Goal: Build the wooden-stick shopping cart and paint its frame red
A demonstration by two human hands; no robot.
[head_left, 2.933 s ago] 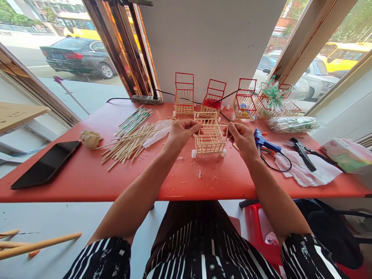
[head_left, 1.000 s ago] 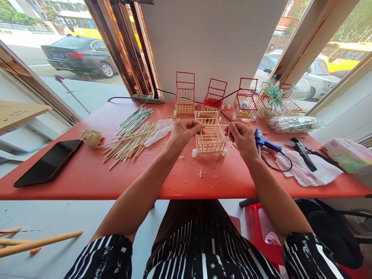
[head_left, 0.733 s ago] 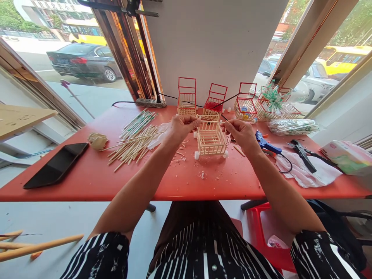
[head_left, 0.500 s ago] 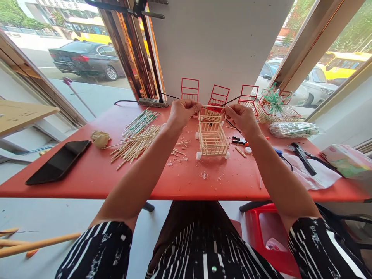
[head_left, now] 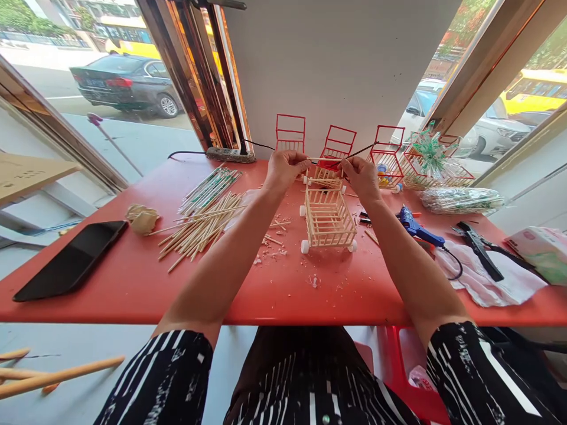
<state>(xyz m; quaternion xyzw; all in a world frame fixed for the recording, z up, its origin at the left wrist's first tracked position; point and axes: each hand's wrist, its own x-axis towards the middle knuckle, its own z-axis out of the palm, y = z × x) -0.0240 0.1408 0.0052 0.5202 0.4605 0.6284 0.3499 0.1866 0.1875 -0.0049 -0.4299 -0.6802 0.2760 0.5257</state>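
- Head view: the left hand (head_left: 283,167) and the right hand (head_left: 361,175) are raised over the far part of the tabletop (head_left: 283,289). Each grip is closed, pinching one end of a thin stick (head_left: 322,159), so it spans level between them, held above the work, probably so its length can be judged.
- The stick hangs over the far end of a small wooden cart (head_left: 328,217), which stands on its white wheels just below and nearer the person, within easy reach of both hands.
- A heap of loose sticks (head_left: 199,224) lies to the left, apart from the cart, and a blue glue gun (head_left: 414,224) rests just to its right.
- Three red-framed carts (head_left: 337,147) stand along the wall; a phone (head_left: 71,260) sits far left.
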